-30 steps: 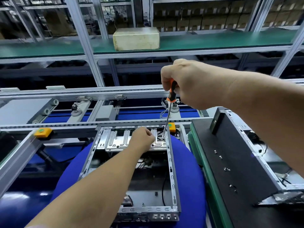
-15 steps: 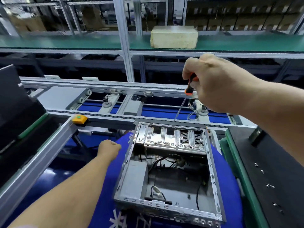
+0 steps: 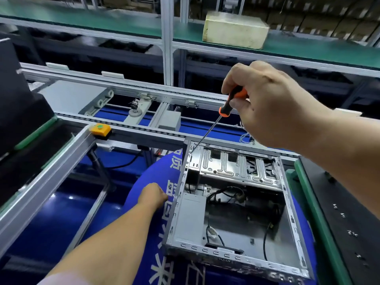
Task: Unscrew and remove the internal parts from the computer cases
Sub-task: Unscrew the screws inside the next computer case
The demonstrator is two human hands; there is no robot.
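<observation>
An open grey computer case (image 3: 296, 208) lies on a round blue mat (image 3: 156, 175). Inside it are a silver drive cage (image 3: 236, 167) at the far end, a grey power supply box (image 3: 191, 214) at the left and black cables (image 3: 230, 192). My right hand (image 3: 271, 103) grips an orange-and-black screwdriver (image 3: 226, 108); its thin shaft slants down-left and its tip rests at the case's far left corner. My left hand (image 3: 153, 195) is a closed fist against the case's left outer wall; whether it holds anything is hidden.
A black panel (image 3: 353, 202) with several loose screws (image 3: 349, 233) lies at the right, edged in green. A conveyor frame (image 3: 144, 132) with a yellow button box (image 3: 100, 128) runs behind. A beige box (image 3: 234, 29) sits on the green shelf. Dark equipment (image 3: 18, 99) stands at the left.
My left hand left the drive cage and moved to the case's left outer wall. The screwdriver tip shifted from the right side of the cage to the far left corner. The view swung left.
</observation>
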